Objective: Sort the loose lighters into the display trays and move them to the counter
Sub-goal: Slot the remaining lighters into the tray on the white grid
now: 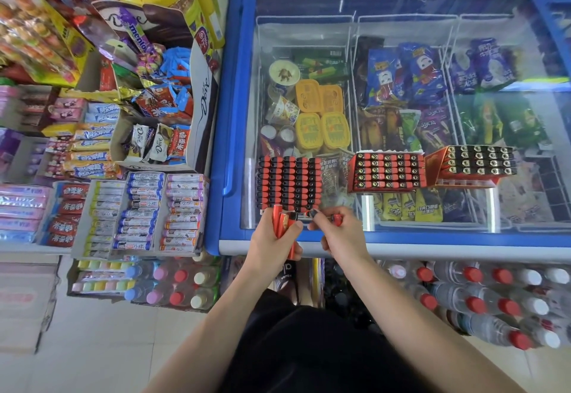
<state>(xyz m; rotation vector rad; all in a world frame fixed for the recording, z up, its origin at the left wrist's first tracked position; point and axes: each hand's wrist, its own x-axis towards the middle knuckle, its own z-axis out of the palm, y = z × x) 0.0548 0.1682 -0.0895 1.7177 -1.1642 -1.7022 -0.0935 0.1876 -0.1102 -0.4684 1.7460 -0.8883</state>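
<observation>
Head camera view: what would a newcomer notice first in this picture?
First, the two hands at the freezer's near edge: the left hand grips a bundle of red lighters, and the right hand pinches a single lighter. Behind them, three trays of red-and-black lighters stand in a row on the blue freezer's glass lid.

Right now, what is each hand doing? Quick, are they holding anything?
Left hand: grips a bunch of red lighters.
Right hand: pinches a single lighter near the front edge of the freezer lid.

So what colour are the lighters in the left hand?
Red, seen in the head view: the lighters gripped in the left hand.
</observation>
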